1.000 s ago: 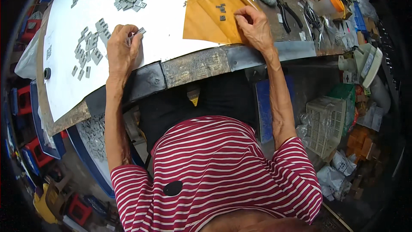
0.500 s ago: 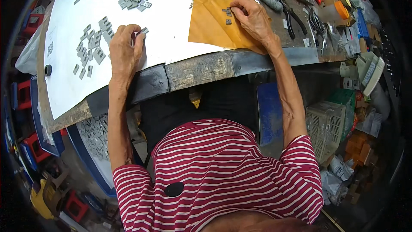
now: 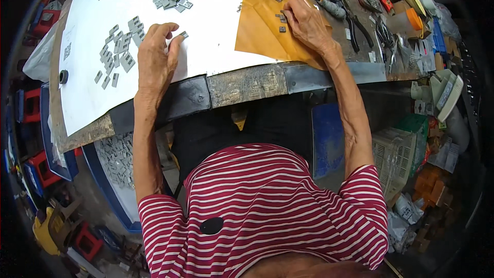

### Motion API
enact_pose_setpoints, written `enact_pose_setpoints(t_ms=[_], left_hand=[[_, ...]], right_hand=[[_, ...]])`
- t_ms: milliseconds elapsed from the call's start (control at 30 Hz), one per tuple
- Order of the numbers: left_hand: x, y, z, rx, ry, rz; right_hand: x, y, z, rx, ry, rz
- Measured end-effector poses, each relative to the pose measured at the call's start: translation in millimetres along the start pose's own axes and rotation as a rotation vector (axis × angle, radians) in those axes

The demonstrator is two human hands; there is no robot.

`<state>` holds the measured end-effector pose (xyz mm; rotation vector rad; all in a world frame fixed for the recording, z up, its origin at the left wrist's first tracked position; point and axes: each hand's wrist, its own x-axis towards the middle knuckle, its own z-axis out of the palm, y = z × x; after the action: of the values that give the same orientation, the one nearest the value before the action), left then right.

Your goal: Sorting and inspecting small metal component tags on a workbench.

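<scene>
Grey piece [image 3: 183, 35] looks light, stiff; edges suit gripping. Left fingers [image 3: 165, 28] stand parted beside it; right fingers [image 3: 294, 6] bunch by dark bits [image 3: 282, 29], hold unclear.

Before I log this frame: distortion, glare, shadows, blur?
Head view: fisheye bends the table edge and blacks out the corners; head view: the sheet is very bright, with a soft shadow beside the left hand; head view: the area under the table is dim; head view: the dark parts by the right hand are too small to judge for blur.
</scene>
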<state>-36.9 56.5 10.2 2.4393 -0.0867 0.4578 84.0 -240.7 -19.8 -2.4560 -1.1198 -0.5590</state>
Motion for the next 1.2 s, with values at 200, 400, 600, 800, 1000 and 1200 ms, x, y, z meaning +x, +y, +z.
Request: enact_pose_setpoints(t_ms=[200,400,600,800,1000,1200], left_hand=[[6.5,8.8,-2.2,-0.006,0.018,0.080],[22.1,15.4,12.4,-0.126,0.027,0.124],[56.5,2.0,40.8,0.020,-0.019,0.159],[88.7,-3.9,70.1,0.088,0.110,0.183],[108.7,-2.3,86.4,0.131,0.229,0.227],[121.2,-22.0,95.8,0.289,0.208,0.281]], right_hand=[[-1.2,2.9,1.0,0.001,-0.004,0.040],[-3.1,-2.7,-13.8,0.175,-0.096,0.429],[-13.5,-11.8,-25.1,0.264,-0.054,0.430],[-26.0,-7.1,-30.7,0.387,-0.113,0.506],[-34.7,-2.0,-35.4,0.584,-0.211,0.601],[-30.8,-7.2,-33.1,0.711,-0.134,0.660]])
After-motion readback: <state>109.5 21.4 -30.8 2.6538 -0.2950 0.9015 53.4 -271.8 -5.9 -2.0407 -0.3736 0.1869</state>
